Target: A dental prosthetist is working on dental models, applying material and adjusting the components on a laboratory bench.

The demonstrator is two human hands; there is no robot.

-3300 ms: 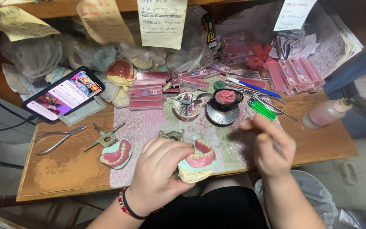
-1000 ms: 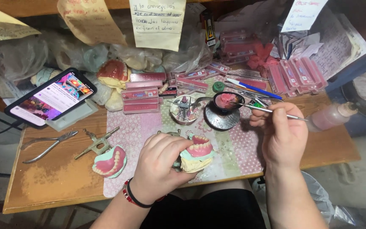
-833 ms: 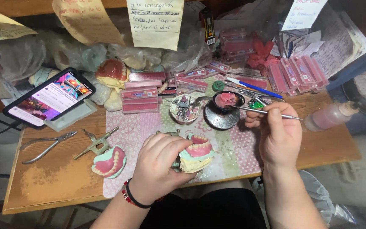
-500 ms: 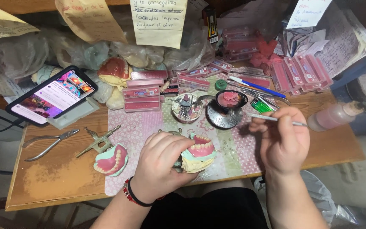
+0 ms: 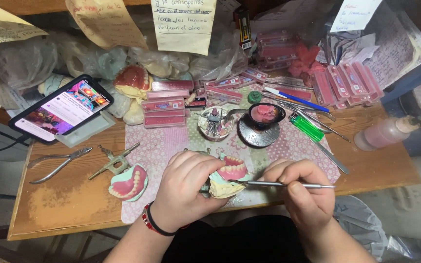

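Observation:
My left hand [image 5: 187,187] grips a denture model [image 5: 230,173] with pink gums and white teeth on a pale plaster base, held just above the table's front edge. My right hand [image 5: 302,191] holds a thin metal instrument [image 5: 281,184] horizontally, its tip touching the model's front. A small black bowl of pink wax [image 5: 265,113] stands behind the hands on a round metal base. A second pink denture [image 5: 128,182] lies on the table to the left of my left hand.
A phone [image 5: 62,108] leans at the back left with its screen lit. Pliers [image 5: 57,164] and a metal articulator [image 5: 113,163] lie at left. Pink tooth-card boxes [image 5: 164,104], a green lighter [image 5: 307,127], tools and a squeeze bottle [image 5: 383,134] crowd the back and right.
My right hand has brought the instrument from the wax bowl down to the denture model. My left hand has kept hold of the model.

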